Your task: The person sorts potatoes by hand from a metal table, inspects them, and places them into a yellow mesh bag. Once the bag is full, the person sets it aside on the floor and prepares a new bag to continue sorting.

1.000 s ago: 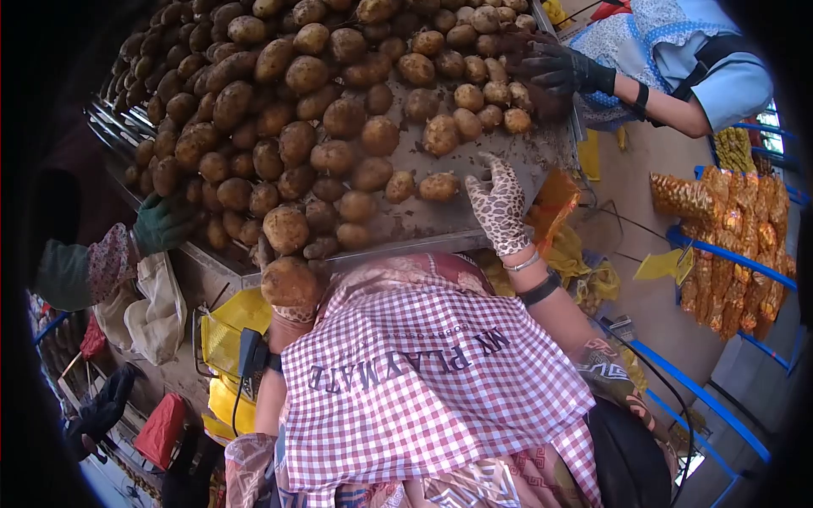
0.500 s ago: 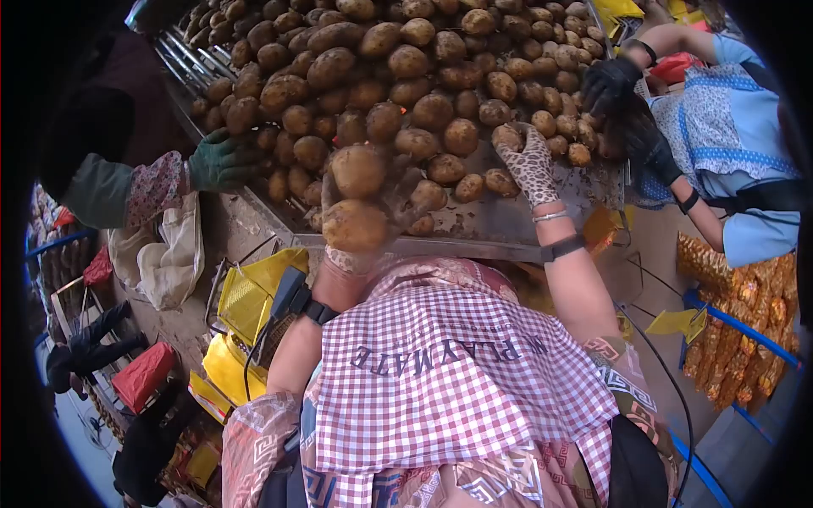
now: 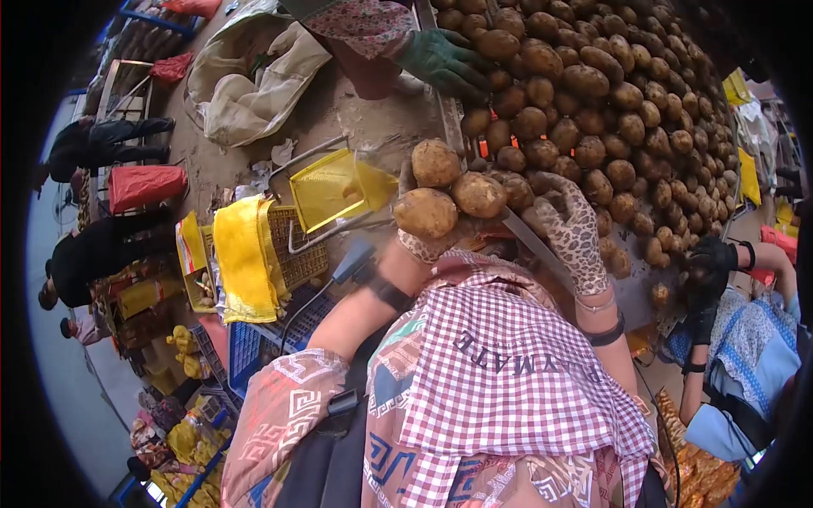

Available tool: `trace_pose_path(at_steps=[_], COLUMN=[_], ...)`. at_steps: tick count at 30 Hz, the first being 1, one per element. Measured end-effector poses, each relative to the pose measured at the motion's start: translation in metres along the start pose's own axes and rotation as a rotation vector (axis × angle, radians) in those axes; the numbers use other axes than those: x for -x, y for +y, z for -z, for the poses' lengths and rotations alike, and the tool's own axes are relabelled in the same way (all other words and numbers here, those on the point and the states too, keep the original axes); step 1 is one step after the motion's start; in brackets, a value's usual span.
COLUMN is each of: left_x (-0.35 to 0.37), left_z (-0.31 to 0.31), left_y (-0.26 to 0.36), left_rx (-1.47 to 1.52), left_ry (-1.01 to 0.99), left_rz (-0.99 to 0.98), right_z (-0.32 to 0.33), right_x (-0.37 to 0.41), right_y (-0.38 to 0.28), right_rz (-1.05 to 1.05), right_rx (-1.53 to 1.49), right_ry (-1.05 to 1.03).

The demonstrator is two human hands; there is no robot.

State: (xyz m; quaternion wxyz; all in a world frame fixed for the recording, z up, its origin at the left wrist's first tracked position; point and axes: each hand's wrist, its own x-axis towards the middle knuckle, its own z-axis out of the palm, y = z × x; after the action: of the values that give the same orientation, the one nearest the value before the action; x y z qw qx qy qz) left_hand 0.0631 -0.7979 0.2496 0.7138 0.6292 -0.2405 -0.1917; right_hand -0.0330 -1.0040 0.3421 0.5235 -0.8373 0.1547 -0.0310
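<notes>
Several potatoes [image 3: 425, 212] rest in my left hand [image 3: 421, 245], which is mostly hidden beneath them, just outside the metal edge of the sorting table [image 3: 542, 250]. My right hand [image 3: 569, 222], in a leopard-print glove, is over the table's near edge, its fingers curled beside a brown potato [image 3: 517, 191]; whether they grip it is unclear. A large heap of potatoes [image 3: 631, 127] covers the table beyond both hands.
A co-worker's green-gloved hand [image 3: 444, 63] is at the table's left edge. Another co-worker's black-gloved hands [image 3: 710, 262] are at the right. Left of me stand a yellow mesh bag [image 3: 339, 188], yellow-draped crates [image 3: 246, 254] and a white sack [image 3: 258, 85].
The view has turned left. My left hand has moved off the table edge and now carries more potatoes. My right hand has come closer to my left one, away from the potato it held.
</notes>
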Motion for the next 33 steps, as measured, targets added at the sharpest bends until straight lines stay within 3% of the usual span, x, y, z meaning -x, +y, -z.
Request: trace_pose_path(at_steps=[2, 3, 4, 6, 12, 14, 16, 17, 19, 20, 21, 24, 26, 28, 29, 30, 31, 32, 33], left_x=[0.014, 0.019, 0.025, 0.034, 0.046, 0.048, 0.050, 0.050, 0.046, 0.043, 0.038, 0.020, 0.010, 0.004, 0.006, 0.007, 0.007, 0.006, 0.010], left_z=[0.031, 0.047, 0.063, 0.099, 0.162, 0.170, 0.175, 0.177, 0.172, 0.167, 0.162, 0.143, 0.129, 0.121, 0.128, 0.132, 0.135, 0.134, 0.134], left_y=[0.007, 0.025, 0.027, 0.026, 0.024, 0.028, 0.028, 0.028, 0.027, 0.025, 0.025, 0.032, 0.039, 0.045, 0.046, 0.045, 0.043, 0.043, 0.052], left_rx=[1.308, 1.439, 1.433, 1.307, 1.204, 1.180, 1.116, 1.124, 1.336, 1.355, 1.253, 1.152, 1.147, 1.313, 1.442, 1.448, 1.360, 1.268, 1.184], left_ry=[0.139, 0.156, 0.182, 0.276, 0.398, 0.379, 0.458, 0.456, 0.370, 0.361, 0.443, 0.506, 0.499, 0.496, 0.394, 0.400, 0.532, 0.657, 0.706], left_rz=[0.298, 0.331, 0.309, 0.207, 0.124, 0.059, 0.028, 0.020, -0.036, -0.044, -0.051, -0.087, -0.102, -0.084, -0.087, -0.089, -0.051, -0.008, 0.006], right_z=[-0.003, -0.001, 0.001, 0.000, -0.015, -0.016, -0.023, -0.028, -0.053, -0.071, -0.083, -0.135, -0.175, -0.197, -0.198, -0.198, -0.195, -0.188, -0.179], right_x=[0.003, 0.006, 0.012, 0.022, 0.032, 0.027, 0.017, 0.010, -0.013, -0.022, -0.033, -0.036, -0.036, -0.037, -0.040, -0.044, -0.047, -0.049, -0.050], right_y=[0.033, 0.037, 0.041, 0.074, 0.052, 0.048, 0.037, 0.032, -0.032, -0.048, -0.080, -0.142, -0.127, -0.121, -0.117, -0.113, -0.111, -0.109, -0.109], right_rz=[-0.102, -0.085, -0.065, -0.292, -0.486, -0.451, -0.096, -0.113, 0.001, -0.066, 0.155, 0.087, 0.384, 0.446, 0.444, 0.356, 0.262, 0.257, 0.382], right_rx=[-0.090, -0.044, 0.002, -0.069, -0.180, -0.176, 0.170, -0.015, 0.029, -0.103, 0.093, 0.023, 0.145, 0.229, 0.234, 0.004, -0.222, -0.216, -0.187], right_ry=[0.083, 0.096, 0.108, 0.187, 0.298, 0.267, 0.153, 0.064, -0.137, -0.243, -0.358, -0.623, -0.474, -0.286, -0.291, -0.346, -0.399, -0.402, -0.406])
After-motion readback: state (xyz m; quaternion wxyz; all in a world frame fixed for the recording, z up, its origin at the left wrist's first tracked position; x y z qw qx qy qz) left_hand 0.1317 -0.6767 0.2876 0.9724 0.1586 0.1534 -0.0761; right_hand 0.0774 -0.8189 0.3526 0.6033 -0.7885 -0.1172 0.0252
